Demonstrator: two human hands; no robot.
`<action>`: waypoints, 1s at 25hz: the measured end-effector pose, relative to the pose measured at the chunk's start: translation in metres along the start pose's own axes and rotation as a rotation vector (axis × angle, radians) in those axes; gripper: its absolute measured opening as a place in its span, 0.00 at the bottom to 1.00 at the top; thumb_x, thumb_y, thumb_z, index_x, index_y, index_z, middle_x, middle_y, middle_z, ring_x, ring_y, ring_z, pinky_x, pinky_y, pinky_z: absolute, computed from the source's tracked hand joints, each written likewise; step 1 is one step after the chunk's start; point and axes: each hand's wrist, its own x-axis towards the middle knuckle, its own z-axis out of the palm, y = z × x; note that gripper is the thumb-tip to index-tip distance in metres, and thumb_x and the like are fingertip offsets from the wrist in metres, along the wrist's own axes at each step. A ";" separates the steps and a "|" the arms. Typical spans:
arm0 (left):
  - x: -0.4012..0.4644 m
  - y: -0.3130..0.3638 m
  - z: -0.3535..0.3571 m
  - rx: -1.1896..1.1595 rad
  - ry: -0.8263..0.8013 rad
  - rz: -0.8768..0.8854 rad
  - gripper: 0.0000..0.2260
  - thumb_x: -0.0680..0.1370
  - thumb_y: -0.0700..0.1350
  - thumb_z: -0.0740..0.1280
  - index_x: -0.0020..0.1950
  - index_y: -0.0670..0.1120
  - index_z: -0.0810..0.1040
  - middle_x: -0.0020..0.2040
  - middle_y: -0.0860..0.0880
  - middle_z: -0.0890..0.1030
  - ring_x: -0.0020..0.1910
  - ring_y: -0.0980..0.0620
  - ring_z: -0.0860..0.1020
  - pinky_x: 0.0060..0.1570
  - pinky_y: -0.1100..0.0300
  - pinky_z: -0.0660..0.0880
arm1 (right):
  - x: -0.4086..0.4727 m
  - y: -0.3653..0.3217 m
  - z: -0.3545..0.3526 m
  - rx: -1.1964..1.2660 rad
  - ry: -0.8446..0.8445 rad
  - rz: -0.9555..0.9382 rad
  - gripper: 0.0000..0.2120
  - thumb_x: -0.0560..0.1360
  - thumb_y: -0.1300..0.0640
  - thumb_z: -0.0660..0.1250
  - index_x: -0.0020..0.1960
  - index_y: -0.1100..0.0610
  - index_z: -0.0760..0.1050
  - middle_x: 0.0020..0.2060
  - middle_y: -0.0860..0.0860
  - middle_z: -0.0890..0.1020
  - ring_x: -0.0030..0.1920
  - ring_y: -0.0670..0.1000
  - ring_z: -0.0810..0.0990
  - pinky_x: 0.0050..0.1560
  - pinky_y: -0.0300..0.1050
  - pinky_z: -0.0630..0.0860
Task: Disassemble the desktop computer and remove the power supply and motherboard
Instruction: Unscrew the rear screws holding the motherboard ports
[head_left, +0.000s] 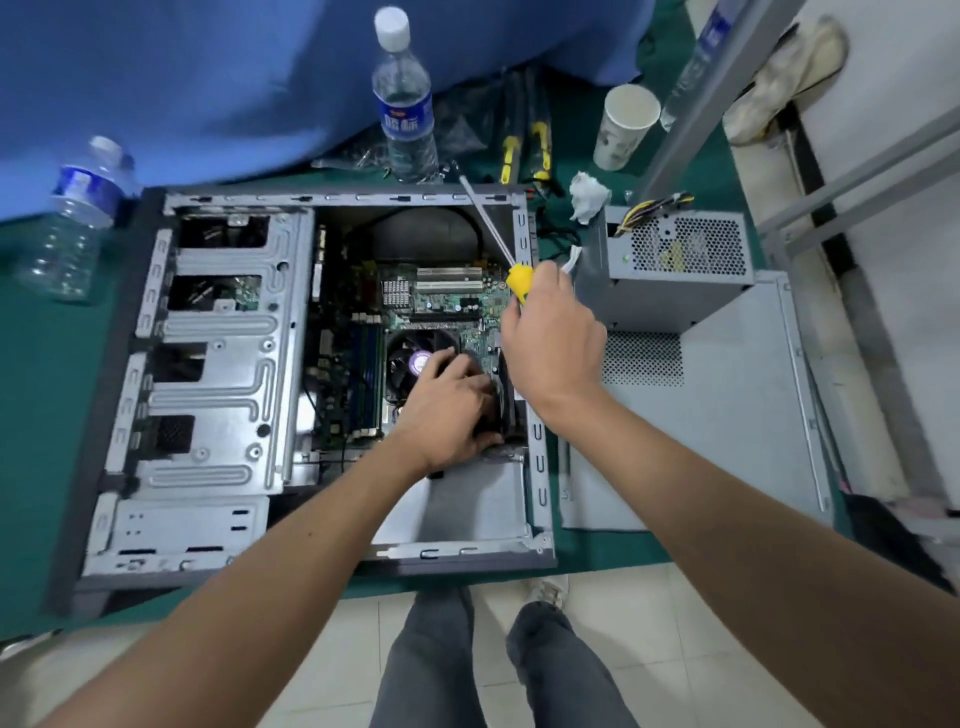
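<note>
An open grey computer case (218, 364) lies on its side on a green mat. Inside it sits the green motherboard (447, 306) with a round black CPU fan (410, 364). My left hand (449, 410) reaches into the case and grips a black part beside the fan, near the case's right wall. My right hand (550, 332) holds a yellow-handled screwdriver (498, 244) above the board, with the shaft pointing up and away. The grey power supply (675, 265) stands outside the case on the right, on top of the removed side panel (727, 415).
Two water bottles stand at the back: one at the left (78, 208), one in the middle (405, 98). A paper cup (623, 124), crumpled tissue (587, 195) and yellow-handled tools (524, 145) lie behind the case. A metal frame (779, 130) rises at right. My legs are below the table edge.
</note>
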 end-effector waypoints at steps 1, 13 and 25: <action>-0.001 -0.001 -0.003 0.001 -0.039 0.021 0.22 0.74 0.66 0.63 0.55 0.51 0.83 0.64 0.54 0.75 0.68 0.47 0.64 0.72 0.48 0.50 | 0.000 -0.001 -0.001 -0.017 -0.002 0.006 0.08 0.80 0.52 0.60 0.55 0.57 0.68 0.50 0.53 0.78 0.43 0.59 0.81 0.33 0.46 0.58; -0.074 -0.022 -0.042 -0.607 0.055 -0.157 0.09 0.80 0.47 0.67 0.54 0.43 0.81 0.63 0.49 0.72 0.64 0.48 0.70 0.65 0.53 0.67 | 0.001 -0.002 0.000 -0.127 -0.012 -0.035 0.08 0.78 0.53 0.64 0.52 0.57 0.69 0.45 0.53 0.77 0.30 0.54 0.68 0.26 0.42 0.49; -0.111 -0.044 -0.125 -1.888 0.428 -0.718 0.08 0.84 0.35 0.57 0.51 0.40 0.75 0.39 0.46 0.77 0.33 0.54 0.76 0.39 0.57 0.80 | -0.014 -0.031 -0.052 0.236 -0.212 0.037 0.07 0.79 0.52 0.64 0.47 0.54 0.70 0.42 0.49 0.74 0.39 0.50 0.74 0.37 0.45 0.71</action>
